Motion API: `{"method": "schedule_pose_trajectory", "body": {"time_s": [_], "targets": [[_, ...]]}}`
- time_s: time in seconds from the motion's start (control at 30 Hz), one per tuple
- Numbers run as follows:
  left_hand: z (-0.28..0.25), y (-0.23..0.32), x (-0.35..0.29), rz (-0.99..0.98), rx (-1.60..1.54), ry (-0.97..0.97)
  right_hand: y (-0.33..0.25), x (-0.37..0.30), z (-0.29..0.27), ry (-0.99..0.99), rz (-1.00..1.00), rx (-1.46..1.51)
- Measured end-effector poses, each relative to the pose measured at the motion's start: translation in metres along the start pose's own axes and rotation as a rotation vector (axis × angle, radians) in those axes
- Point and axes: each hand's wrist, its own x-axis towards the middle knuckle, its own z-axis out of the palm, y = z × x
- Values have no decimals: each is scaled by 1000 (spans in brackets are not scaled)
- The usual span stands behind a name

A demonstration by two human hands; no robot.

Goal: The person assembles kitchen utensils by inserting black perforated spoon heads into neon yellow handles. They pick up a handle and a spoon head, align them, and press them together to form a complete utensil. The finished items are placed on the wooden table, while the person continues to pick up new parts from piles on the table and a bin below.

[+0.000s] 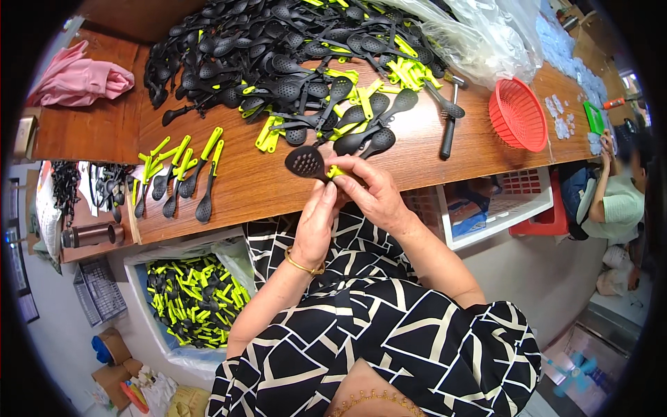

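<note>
Just off the table's front edge, my two hands meet over a black slotted spoon (304,161) whose perforated head points away to the left. My left hand (317,221) is closed about its shaft end. A small lime-green handle piece (335,171) sits in the pinch of my right hand (376,193), against the shaft. My fingers hide how the two parts join. Beyond my hands lie loose black spoons (381,141) and lime-green handles (267,136). To the left, several spoons with green handles (210,142) rest in a group.
A big heap of black spoons (257,48) covers the table's back. At right are a black-handled hammer (449,135), a red basket (517,115) and clear plastic sheeting (479,38). Below stand a white crate (500,221) and a lined bin (139,267) of green-handled utensils. A co-worker (618,198) sits far right.
</note>
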Motion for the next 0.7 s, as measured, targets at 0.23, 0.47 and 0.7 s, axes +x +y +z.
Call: {"method": "schedule_pose_trajectory", "body": {"time_s": [0.23, 0.47, 0.7], "targets": [[-21, 21, -27, -140, -488, -143, -8, 5, 13, -192, -148, -302], [-33, 42, -23, -44, -768, -81, 4, 19, 36, -118, -348, -351], [-52, 38, -52, -43, 161, 86, 8, 32, 3, -149, -270, -489]]}}
